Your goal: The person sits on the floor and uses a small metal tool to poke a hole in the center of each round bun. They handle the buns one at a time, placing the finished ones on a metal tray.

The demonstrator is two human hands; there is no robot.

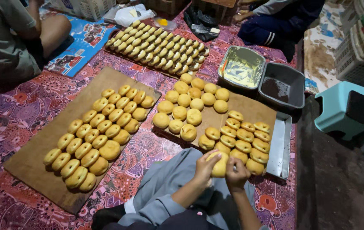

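Both hands (pixel 222 168) grip bun (pixel 219 166) at board (pixel 258 111) edge.

Ahead of hands: close rows of round golden buns (pixel 243 138) on a brown board (pixel 250 108) block the way.
Right: shallow metal tray (pixel 280 149).
Left: bare patterned red cloth (pixel 141 147), a free lane between boards.

Golden bun (pixel 219 167) btwn both hands

teal stool (pixel 345 108) | grey tub (pixel 282 87) | filled buns on board (pixel 86 145)
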